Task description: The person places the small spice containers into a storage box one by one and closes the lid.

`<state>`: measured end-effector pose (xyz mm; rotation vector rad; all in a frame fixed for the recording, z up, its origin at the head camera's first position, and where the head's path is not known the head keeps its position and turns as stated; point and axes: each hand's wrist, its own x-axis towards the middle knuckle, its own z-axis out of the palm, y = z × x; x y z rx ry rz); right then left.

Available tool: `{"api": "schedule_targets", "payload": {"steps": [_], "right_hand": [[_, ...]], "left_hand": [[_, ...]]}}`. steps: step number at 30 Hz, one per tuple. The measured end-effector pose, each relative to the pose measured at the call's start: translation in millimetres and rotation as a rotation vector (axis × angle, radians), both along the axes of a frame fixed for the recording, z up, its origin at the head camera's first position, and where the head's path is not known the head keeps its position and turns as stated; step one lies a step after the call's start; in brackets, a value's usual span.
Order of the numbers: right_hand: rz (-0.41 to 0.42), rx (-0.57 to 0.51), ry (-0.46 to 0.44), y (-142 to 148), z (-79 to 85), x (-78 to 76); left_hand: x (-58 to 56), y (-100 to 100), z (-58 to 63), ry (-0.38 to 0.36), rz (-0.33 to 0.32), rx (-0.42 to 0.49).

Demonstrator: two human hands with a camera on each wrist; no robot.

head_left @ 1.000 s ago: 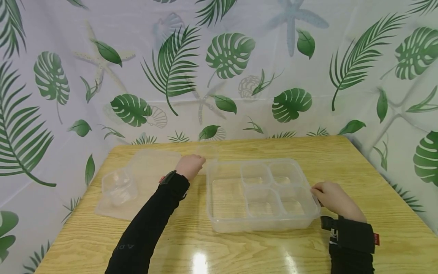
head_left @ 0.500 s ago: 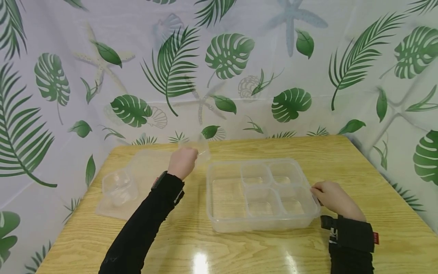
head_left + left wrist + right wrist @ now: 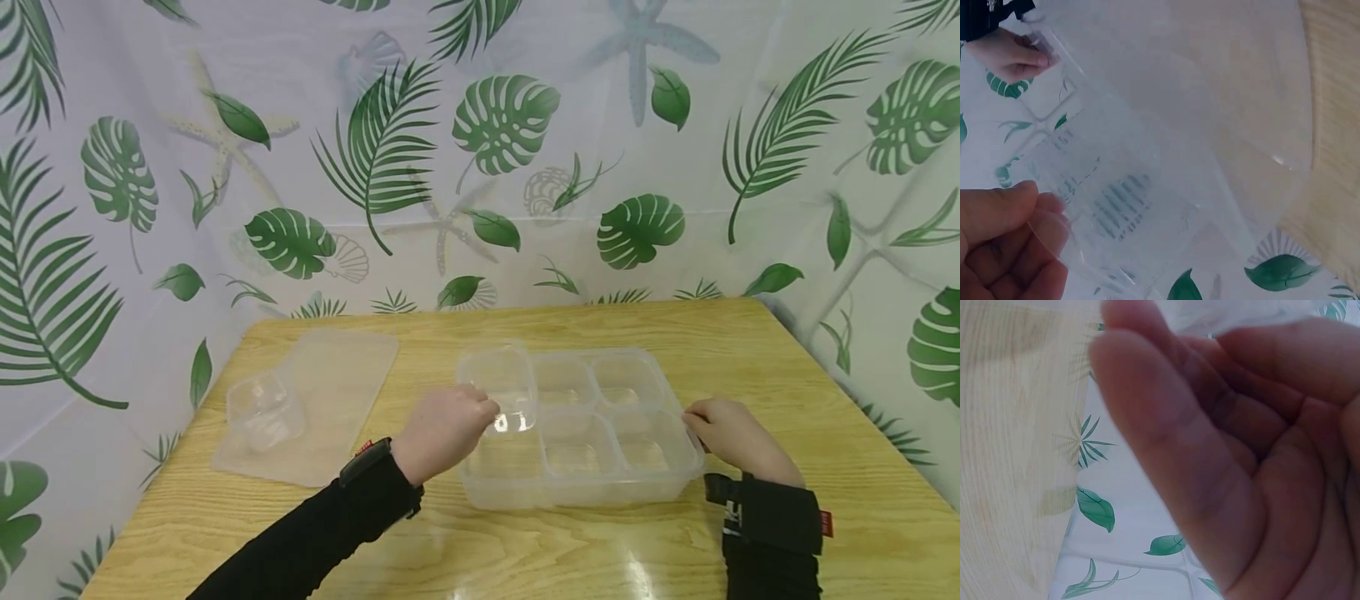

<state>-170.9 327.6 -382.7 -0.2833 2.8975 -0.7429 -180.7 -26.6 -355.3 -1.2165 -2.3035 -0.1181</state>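
A large translucent plastic box (image 3: 577, 493) rests on the table, with several small square containers (image 3: 577, 454) filling its right part. My left hand (image 3: 442, 429) pinches the near edge of another small clear container (image 3: 498, 371), held over the box's left rear section. In the left wrist view, thumb and fingers of the left hand (image 3: 1013, 240) hold that container's thin rim (image 3: 1047, 240). My right hand (image 3: 738, 440) grips the box's right rim. Close up in the right wrist view, the right hand (image 3: 1210, 450) has its fingers bent under the translucent edge (image 3: 1254, 315).
On the table's left lies a flat translucent lid (image 3: 352, 362). Small clear plastic containers (image 3: 262, 408) sit on its left part. A leaf-printed cloth (image 3: 555, 167) hangs behind the wooden table (image 3: 712, 342).
The left hand lifted the small container behind the box's left corner, then brought it right and toward me over the box. The right hand stays at the box's rim.
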Motion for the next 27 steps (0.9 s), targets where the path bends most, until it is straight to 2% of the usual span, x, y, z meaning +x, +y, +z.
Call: {"api": "schedule_targets", "payload": {"steps": [5, 9, 13, 17, 21, 27], "right_hand": [[0.001, -0.007, -0.002, -1.0, 1.3, -0.4], [0.002, -0.013, 0.008, -1.8, 2.2, 0.1], [0.005, -0.011, 0.010, -1.5, 2.6, 0.2], [0.007, -0.009, 0.008, -1.1, 2.1, 0.0], [0.004, -0.003, 0.005, -1.2, 0.9, 0.3], [0.001, -0.009, -0.001, -1.0, 0.7, 1.1]], "left_hand": [[8.6, 2.5, -13.4, -0.084, -0.012, -0.079], [11.7, 3.1, -22.0, -0.171, -0.020, -0.098], [12.2, 4.0, -28.4, -0.227, -0.007, -0.120], [12.8, 4.3, -31.8, -0.262, 0.004, -0.139], [13.2, 3.6, -33.5, -0.303, -0.014, -0.152], [12.4, 2.5, -33.9, -0.416, -0.041, -0.163]]}}
